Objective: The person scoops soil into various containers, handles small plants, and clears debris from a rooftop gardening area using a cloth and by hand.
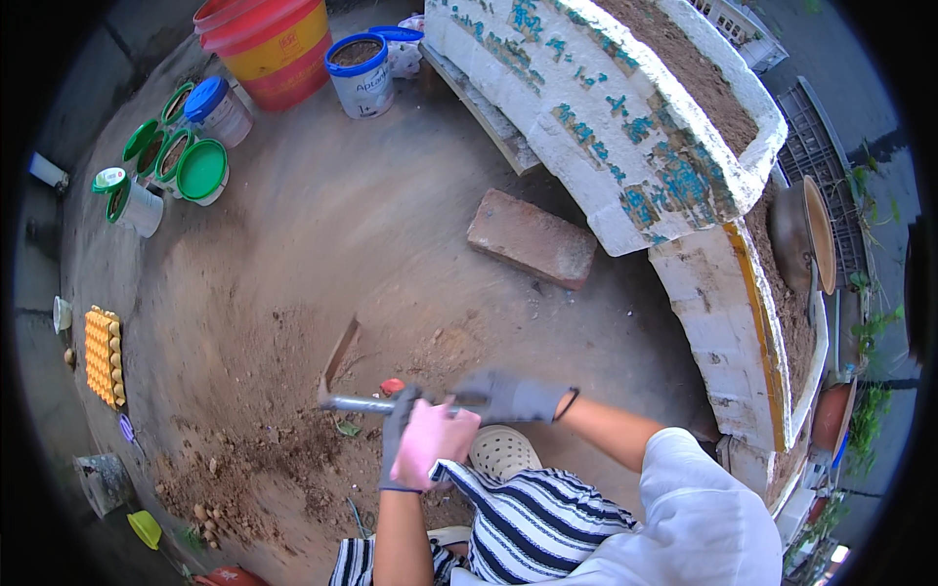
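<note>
A hand hoe with a rusty blade (341, 353) and a grey metal handle (359, 403) is held low over the soil-strewn floor. My left hand (429, 443), in a grey and pink glove, is closed around the handle. Blurred by motion, my right hand (513, 395) wears a grey glove and grips the handle's end, whose tip is hidden. A small red scrap (392, 385) lies just beyond the handle. Loose dark soil (271, 454) spreads below and left of the blade, with a green leaf (348, 427) on it.
A brick (531, 238) lies ahead, beside soil-filled foam boxes (608, 132) along the right. A red bucket (275, 58), an Aptamil tin (363, 84) and several green-rimmed tins (176, 157) stand at the back. Yellow egg trays (104, 357) and purple-handled scissors (127, 428) are at left.
</note>
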The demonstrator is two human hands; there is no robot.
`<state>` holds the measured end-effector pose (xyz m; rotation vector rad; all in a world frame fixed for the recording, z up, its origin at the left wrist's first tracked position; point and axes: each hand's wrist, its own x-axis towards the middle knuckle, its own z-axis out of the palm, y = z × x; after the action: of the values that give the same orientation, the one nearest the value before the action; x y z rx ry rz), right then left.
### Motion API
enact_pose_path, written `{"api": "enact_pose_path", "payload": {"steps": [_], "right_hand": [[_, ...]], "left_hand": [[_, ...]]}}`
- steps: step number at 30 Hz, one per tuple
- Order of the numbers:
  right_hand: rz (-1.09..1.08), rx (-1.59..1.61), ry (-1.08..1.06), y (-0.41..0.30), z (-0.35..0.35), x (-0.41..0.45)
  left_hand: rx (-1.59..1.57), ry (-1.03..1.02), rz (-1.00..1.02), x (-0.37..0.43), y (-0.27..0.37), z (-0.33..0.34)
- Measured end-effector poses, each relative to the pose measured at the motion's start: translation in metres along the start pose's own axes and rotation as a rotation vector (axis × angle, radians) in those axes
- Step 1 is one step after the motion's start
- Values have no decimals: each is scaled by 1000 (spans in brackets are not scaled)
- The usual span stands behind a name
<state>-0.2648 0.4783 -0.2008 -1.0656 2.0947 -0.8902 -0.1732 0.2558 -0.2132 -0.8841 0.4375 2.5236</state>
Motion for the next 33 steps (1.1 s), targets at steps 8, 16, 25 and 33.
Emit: {"api": "enact_pose_path", "payload": {"steps": [8, 16, 25, 33], "right_hand": [[350, -1034, 557, 120, -110, 72], [667, -1079, 636, 198, -159, 88], [748, -976, 714, 216, -170, 31], [405, -610, 874, 123, -46, -7]], "left_hand": [[1315, 513, 474, -44, 11, 22], [1231, 509, -46, -84, 19, 86], [6, 369, 242, -66, 7, 11], [331, 307, 280, -27, 17, 44]]}}
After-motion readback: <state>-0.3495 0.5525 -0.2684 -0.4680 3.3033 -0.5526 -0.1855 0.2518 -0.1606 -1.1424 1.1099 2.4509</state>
